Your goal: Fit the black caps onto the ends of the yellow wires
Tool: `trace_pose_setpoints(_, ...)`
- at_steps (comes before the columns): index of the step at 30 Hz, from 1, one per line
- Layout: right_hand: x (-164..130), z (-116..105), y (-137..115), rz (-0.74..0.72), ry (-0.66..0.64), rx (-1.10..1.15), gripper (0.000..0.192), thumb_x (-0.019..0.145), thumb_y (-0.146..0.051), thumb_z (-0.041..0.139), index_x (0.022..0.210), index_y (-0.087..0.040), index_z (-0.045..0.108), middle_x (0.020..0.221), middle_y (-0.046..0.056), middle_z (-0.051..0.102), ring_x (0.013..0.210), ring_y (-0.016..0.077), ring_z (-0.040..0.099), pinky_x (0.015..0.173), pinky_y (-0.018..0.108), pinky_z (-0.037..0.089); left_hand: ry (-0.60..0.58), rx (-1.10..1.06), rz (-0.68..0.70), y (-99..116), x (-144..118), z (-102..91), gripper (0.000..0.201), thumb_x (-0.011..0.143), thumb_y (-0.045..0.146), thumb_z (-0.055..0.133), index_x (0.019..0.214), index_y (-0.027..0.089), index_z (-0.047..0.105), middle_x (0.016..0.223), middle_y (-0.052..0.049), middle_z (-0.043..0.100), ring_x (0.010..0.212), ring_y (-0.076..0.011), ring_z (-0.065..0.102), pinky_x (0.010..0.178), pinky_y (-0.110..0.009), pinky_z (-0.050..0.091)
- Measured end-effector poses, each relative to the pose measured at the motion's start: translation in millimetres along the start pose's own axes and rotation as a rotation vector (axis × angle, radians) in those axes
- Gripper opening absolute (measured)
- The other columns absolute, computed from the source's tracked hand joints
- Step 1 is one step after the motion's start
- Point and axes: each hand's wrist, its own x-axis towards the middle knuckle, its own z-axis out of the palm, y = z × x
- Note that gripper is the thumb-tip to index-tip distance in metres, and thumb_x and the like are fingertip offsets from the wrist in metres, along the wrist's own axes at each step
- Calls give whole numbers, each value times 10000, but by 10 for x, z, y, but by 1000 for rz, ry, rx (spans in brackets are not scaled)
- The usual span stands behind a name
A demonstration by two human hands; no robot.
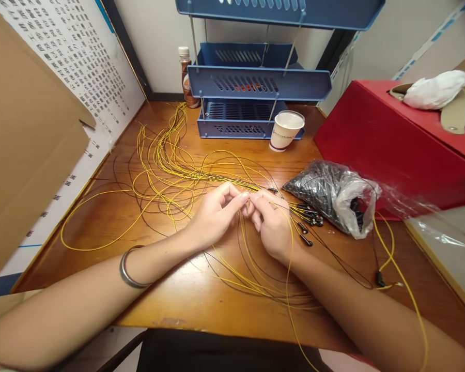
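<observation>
Over the middle of the desk my left hand (219,209) and my right hand (273,219) meet, fingertips pinched together. Thin yellow and dark wires (242,235) run out from between them, and whatever small part sits in the pinch is covered by the fingers. Behind and left of my hands spreads a loose tangle of yellow and dark wires (166,150). Just right of my right hand lie several wire ends with black connectors (310,214). One more black connector (380,279), on a yellow and a dark wire, rests beyond my right forearm.
A clear plastic bag (321,191) of black parts lies open on the right, before a red box (395,139). At the back stand a blue tiered rack (256,82), a paper cup (287,132) and a brown bottle (186,77). Cardboard (27,134) leans at left.
</observation>
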Motion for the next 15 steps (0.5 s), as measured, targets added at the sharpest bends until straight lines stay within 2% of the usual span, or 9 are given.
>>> trace_pose_setpoints(6, 4, -4, -19, -9, 0, -47, 382, 889, -362, 553, 541, -216, 497, 445, -59, 415, 391, 77, 309, 436, 263, 288, -7, 46, -31, 1, 8, -7, 354, 966, 459, 599, 767, 169, 558, 616, 24, 577, 525, -83, 488, 532, -220, 407)
trace_pose_setpoints(10, 3, -4, -19, -13, -2, -48, 392, 898, -357, 541, 534, -216, 500, 435, -57, 418, 390, 80, 313, 444, 264, 304, -7, 70, 10, 14, 13, -8, 371, 967, 469, 597, 751, 167, 575, 611, 21, 577, 534, -90, 487, 565, -232, 422)
trace_pose_setpoints(15, 9, -7, -4, 13, -24, -33, 406, 904, -373, 542, 534, -212, 496, 489, -35, 492, 391, 75, 328, 430, 261, 292, -26, 65, 44, 37, 17, -8, 403, 977, 438, 590, 681, 167, 552, 581, 28, 557, 514, -80, 467, 555, -224, 411)
